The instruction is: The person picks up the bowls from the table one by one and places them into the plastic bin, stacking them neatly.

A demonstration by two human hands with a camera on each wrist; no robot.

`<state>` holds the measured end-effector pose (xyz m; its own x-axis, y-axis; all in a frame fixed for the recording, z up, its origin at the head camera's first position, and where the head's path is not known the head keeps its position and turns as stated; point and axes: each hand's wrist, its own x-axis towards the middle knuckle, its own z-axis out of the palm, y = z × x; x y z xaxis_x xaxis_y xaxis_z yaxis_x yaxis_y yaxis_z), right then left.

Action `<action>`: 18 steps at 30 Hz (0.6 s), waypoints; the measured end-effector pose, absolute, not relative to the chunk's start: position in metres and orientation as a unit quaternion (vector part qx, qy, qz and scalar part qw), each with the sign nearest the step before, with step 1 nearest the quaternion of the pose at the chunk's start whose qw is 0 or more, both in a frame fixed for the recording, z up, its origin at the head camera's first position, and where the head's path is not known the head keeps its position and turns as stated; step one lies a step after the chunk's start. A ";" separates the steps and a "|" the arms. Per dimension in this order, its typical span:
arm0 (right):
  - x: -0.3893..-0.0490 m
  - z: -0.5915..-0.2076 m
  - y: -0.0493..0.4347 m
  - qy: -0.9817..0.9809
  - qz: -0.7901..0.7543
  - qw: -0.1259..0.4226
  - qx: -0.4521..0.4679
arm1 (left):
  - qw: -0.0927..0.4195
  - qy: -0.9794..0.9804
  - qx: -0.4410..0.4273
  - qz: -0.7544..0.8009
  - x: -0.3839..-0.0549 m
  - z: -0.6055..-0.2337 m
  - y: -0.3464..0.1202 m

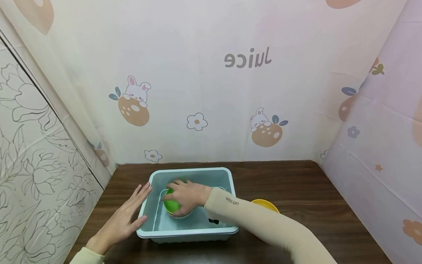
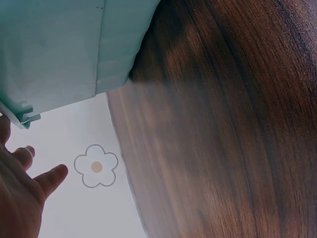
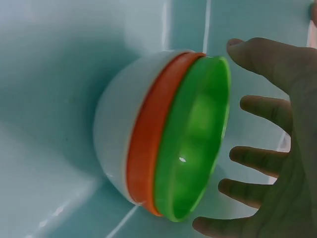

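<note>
A light blue plastic bin [image 1: 188,233] stands on the table. Inside it, a green bowl [image 3: 198,144] sits nested in an orange bowl [image 3: 148,144], and that one in a white bowl [image 3: 116,124]. My right hand [image 1: 187,198] is over the stack with spread fingers; the right wrist view shows the fingertips beside the green rim, not curled round it. At the bin's left side is my left hand [image 1: 120,222], its fingers extended and the fingertips at the rim. The left wrist view shows only part of that hand [image 2: 20,193] by the bin's outer wall.
A yellow rounded dish [image 1: 265,204] lies on the dark wooden table [image 1: 316,209] right of the bin, partly hidden by my right sleeve. A small black item [image 1: 213,221] shows below that sleeve, inside the bin's outline. Printed cloth walls [image 1: 197,91] stand behind and beside the table.
</note>
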<state>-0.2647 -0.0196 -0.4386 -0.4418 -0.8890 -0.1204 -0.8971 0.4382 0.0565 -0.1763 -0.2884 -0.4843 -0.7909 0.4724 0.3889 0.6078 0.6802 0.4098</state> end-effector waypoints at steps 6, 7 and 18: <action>-0.264 -0.418 -0.016 0.846 0.036 0.043 -0.530 | 0.123 -0.907 -0.300 -0.269 -0.177 -0.485 -0.289; -0.264 -0.414 -0.015 0.846 0.033 0.042 -0.530 | 0.123 -0.906 -0.300 -0.272 -0.177 -0.485 -0.289; -0.263 -0.365 0.009 0.850 -0.003 0.001 -0.526 | 0.133 -0.893 -0.324 -0.284 -0.178 -0.489 -0.290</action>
